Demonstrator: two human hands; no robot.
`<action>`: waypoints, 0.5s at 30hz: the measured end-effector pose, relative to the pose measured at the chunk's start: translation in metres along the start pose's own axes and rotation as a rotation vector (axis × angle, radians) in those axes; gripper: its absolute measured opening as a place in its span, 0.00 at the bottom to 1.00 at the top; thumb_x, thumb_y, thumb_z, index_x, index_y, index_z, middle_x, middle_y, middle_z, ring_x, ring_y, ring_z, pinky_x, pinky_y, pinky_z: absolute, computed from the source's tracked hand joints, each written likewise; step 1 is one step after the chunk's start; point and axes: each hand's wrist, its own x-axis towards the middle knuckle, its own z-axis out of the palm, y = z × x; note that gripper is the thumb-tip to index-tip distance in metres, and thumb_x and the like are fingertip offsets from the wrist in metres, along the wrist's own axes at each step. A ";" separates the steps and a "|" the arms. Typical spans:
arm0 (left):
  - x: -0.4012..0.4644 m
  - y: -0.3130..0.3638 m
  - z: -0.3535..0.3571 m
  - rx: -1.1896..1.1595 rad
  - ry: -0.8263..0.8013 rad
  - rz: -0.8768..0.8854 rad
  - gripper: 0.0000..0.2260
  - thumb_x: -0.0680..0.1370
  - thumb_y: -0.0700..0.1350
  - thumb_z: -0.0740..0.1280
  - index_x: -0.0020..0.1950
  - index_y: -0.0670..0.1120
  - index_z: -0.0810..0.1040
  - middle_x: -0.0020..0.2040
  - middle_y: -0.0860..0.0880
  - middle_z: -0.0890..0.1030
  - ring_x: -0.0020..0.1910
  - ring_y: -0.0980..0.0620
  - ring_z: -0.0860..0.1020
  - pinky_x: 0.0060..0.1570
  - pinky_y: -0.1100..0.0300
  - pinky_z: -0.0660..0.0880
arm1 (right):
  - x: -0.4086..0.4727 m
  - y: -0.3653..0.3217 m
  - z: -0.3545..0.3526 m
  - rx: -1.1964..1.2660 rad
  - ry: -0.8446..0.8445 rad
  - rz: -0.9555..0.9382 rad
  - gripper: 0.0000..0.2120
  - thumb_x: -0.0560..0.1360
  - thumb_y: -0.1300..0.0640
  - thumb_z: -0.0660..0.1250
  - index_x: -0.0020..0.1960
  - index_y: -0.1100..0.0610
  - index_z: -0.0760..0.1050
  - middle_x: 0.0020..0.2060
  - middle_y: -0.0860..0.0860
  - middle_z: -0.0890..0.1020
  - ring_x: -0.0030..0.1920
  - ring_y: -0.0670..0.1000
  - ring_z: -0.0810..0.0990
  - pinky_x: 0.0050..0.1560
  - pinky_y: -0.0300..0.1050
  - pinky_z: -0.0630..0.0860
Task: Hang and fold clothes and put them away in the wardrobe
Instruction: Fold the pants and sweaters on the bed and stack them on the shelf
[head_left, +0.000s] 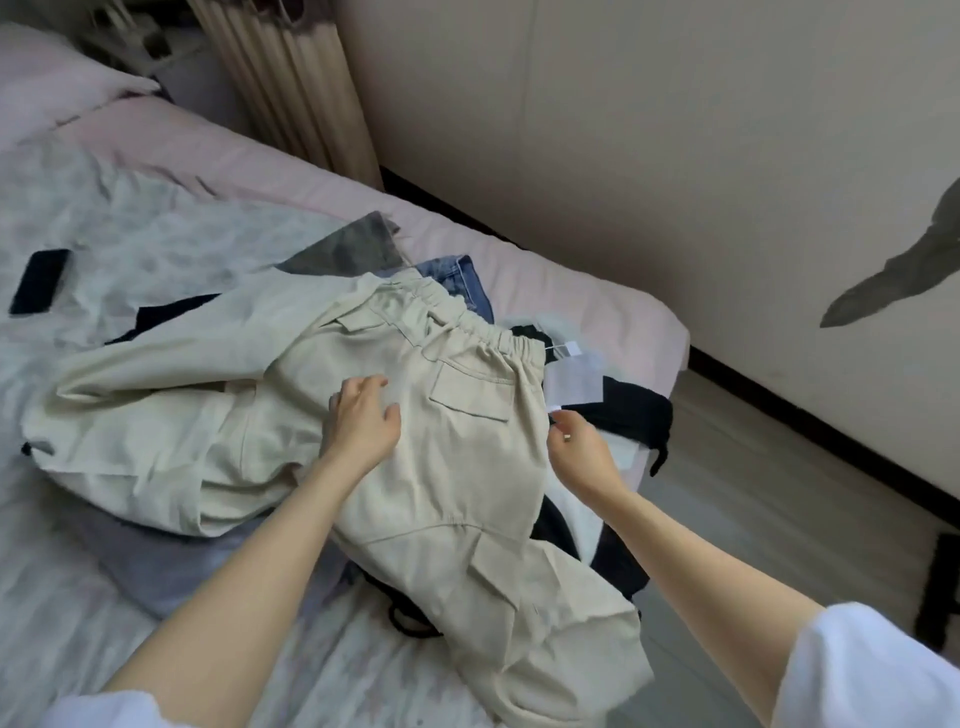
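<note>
Writing on the white tags (574, 382) by the waistband is too blurred to read. Cream trousers (457, 457), of stiff cotton-like weave with an elastic gathered waist and flap pockets, lie spread over a heap of clothes on the bed (597, 291). Jeans (462, 280) and a grey garment (353, 249) show behind them; black cloth (634, 410) lies beneath at the right. The left hand (363, 421) rests flat on the seat, fingers straight. The right hand (576, 441) pinches the trousers' edge, a ring (567, 438) on one finger. A dark phone (39, 280) lies on the crumpled pale quilt (104, 218).
</note>
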 end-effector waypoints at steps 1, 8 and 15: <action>0.025 -0.001 -0.004 0.039 0.012 -0.005 0.19 0.79 0.44 0.59 0.70 0.43 0.66 0.70 0.40 0.64 0.68 0.39 0.63 0.65 0.48 0.62 | 0.018 -0.008 0.004 -0.004 0.017 0.008 0.20 0.79 0.60 0.51 0.70 0.61 0.65 0.66 0.55 0.72 0.66 0.55 0.70 0.61 0.44 0.66; 0.167 -0.011 -0.018 0.307 0.037 0.056 0.24 0.79 0.57 0.57 0.72 0.46 0.64 0.72 0.46 0.64 0.70 0.44 0.61 0.65 0.47 0.59 | 0.121 -0.034 0.041 -0.092 0.059 0.126 0.16 0.79 0.56 0.56 0.60 0.67 0.66 0.56 0.63 0.75 0.58 0.63 0.73 0.50 0.48 0.68; 0.198 -0.019 0.021 0.449 0.102 0.191 0.18 0.79 0.55 0.60 0.63 0.47 0.74 0.63 0.46 0.73 0.63 0.44 0.66 0.59 0.50 0.60 | 0.153 -0.034 0.064 -0.116 0.088 0.357 0.22 0.75 0.46 0.61 0.58 0.64 0.68 0.53 0.58 0.76 0.57 0.61 0.75 0.57 0.52 0.71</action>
